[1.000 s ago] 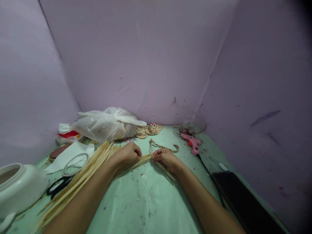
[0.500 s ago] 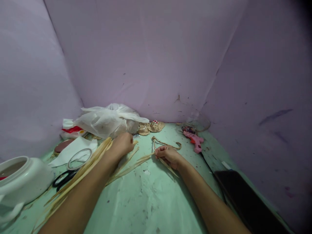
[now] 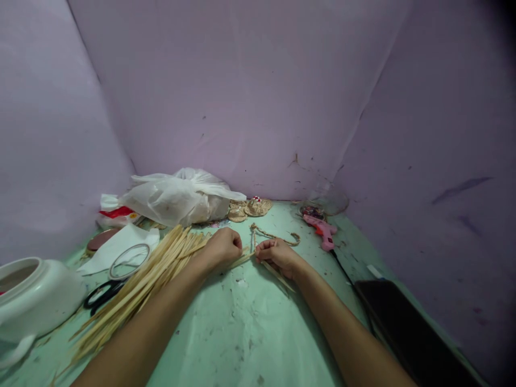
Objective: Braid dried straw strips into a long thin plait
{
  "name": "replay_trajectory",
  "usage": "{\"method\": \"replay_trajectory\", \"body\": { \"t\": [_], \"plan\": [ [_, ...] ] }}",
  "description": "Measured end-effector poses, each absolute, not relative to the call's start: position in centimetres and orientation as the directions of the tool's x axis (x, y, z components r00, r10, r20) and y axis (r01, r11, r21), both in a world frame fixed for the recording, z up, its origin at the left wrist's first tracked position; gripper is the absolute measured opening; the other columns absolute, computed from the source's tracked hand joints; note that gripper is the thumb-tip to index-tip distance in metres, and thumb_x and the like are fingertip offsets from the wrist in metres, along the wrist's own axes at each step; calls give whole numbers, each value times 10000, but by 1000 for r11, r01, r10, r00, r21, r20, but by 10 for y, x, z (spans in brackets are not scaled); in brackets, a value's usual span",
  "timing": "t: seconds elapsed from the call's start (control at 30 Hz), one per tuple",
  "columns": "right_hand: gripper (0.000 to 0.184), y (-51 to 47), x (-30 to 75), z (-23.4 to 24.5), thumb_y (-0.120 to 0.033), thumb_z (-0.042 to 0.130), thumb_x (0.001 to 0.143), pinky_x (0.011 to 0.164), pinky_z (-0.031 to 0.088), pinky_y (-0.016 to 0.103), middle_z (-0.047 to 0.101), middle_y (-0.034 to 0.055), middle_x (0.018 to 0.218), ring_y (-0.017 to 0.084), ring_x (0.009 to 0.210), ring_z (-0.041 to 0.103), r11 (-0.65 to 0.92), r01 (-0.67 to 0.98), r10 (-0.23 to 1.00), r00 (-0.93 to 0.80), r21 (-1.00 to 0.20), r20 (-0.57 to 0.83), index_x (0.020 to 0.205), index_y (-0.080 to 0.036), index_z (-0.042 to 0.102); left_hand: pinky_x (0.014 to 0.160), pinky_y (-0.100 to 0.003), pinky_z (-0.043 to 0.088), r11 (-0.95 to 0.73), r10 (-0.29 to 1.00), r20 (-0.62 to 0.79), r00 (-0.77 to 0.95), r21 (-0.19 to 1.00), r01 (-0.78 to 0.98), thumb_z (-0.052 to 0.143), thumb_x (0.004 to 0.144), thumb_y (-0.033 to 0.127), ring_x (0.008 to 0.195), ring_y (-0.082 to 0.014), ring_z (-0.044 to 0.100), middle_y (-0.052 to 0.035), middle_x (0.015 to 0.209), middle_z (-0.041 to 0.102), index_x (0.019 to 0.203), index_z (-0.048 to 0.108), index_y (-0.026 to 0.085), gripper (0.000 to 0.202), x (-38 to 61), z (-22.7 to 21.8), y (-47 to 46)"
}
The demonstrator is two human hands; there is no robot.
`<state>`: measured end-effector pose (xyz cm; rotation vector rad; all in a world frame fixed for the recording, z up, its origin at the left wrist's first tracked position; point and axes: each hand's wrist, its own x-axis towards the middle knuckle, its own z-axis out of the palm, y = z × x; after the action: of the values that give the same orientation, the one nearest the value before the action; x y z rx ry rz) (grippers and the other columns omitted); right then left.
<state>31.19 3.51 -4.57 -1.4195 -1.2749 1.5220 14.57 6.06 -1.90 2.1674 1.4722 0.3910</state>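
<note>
Pinched between the fingers of my right hand is the working end of a braided straw cord, which bends away across the table behind the hand. Loose ends of pale dried straw stick out below those fingers. My left hand is closed just to the left, a small gap from the right, with a straw strip running from its fingers to the right hand. Beside and under my left forearm lies a bundle of long dried straw strips.
Left: scissors, a tape roll, white paper and a white teapot-like pot. Back: a white plastic bag and small woven straw hats. Right: a pink glue gun with cord and a dark phone-like slab.
My left hand has moved right and towards me, from over the straw bundle to close beside my right hand. The right hand stays nearly still, holding the braid.
</note>
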Motion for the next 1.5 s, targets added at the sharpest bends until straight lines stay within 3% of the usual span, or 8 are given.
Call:
{"method": "replay_trajectory", "body": {
  "t": [0.17, 0.57, 0.73, 0.87, 1.0, 1.13, 1.37, 1.5],
  "plan": [
    [35, 36, 312, -48, -145, 534, 528, 350, 105, 209, 446, -56, 379, 26, 310, 225, -276, 131, 941, -168, -952, -295, 552, -131, 554, 435, -202, 284, -250, 897, -94, 432, 698, 672, 498, 535, 244, 478, -97, 413, 2, 508, 517, 596, 626, 113, 193, 151, -25, 56],
    [52, 34, 307, -40, -112, 519, 510, 342, 119, 208, 498, -40, 414, 29, 310, 241, -291, 154, 945, -109, -944, -309, 547, -129, 551, 399, -195, 258, -2, 891, -275, 361, 794, 609, 453, 496, 161, 399, -69, 343, 39, 432, 413, 582, 563, 130, 143, 153, -32, 65],
    [45, 35, 307, -43, -102, 514, 509, 345, 129, 205, 479, -48, 388, 32, 315, 243, -274, 157, 949, -119, -949, -293, 525, -130, 545, 422, -188, 258, -60, 948, -147, 281, 787, 614, 466, 496, 153, 442, -67, 340, 35, 442, 416, 524, 522, 131, 66, 146, -2, 62],
    [42, 36, 310, -48, -111, 519, 515, 344, 125, 203, 490, -48, 401, 31, 318, 240, -255, 167, 951, -135, -952, -279, 535, -130, 550, 405, -188, 234, -55, 865, -232, 446, 838, 542, 504, 528, 226, 408, -53, 304, 44, 448, 411, 598, 566, 128, 135, 143, 5, 59],
    [42, 38, 311, -53, -128, 532, 524, 346, 148, 200, 492, -43, 407, 38, 329, 275, -246, 135, 952, -154, -960, -265, 554, -129, 562, 405, -190, 233, -190, 878, -144, 456, 770, 609, 489, 531, 202, 429, -63, 339, 27, 465, 440, 561, 584, 119, 130, 149, -19, 57],
    [44, 39, 312, -55, -130, 536, 525, 344, 148, 200, 488, -43, 406, 39, 330, 275, -248, 134, 949, -164, -960, -268, 558, -130, 564, 399, -187, 229, -211, 924, -70, 375, 725, 655, 480, 541, 206, 445, -70, 363, 13, 500, 479, 612, 606, 113, 172, 152, -36, 59],
    [46, 38, 311, -52, -116, 521, 516, 337, 121, 201, 478, -46, 396, 33, 318, 245, -243, 138, 954, -148, -960, -262, 541, -130, 557, 405, -193, 248, -285, 908, -48, 417, 659, 696, 477, 579, 237, 446, -83, 388, 11, 475, 476, 592, 617, 122, 182, 153, -23, 53],
    [39, 37, 311, -50, -123, 524, 520, 338, 128, 200, 500, -38, 413, 33, 322, 260, -253, 114, 949, -163, -961, -269, 544, -127, 555, 463, -202, 295, -338, 900, -29, 436, 586, 737, 495, 570, 221, 502, -105, 456, -9, 525, 547, 604, 642, 134, 174, 156, -19, 52]
  ]
}}
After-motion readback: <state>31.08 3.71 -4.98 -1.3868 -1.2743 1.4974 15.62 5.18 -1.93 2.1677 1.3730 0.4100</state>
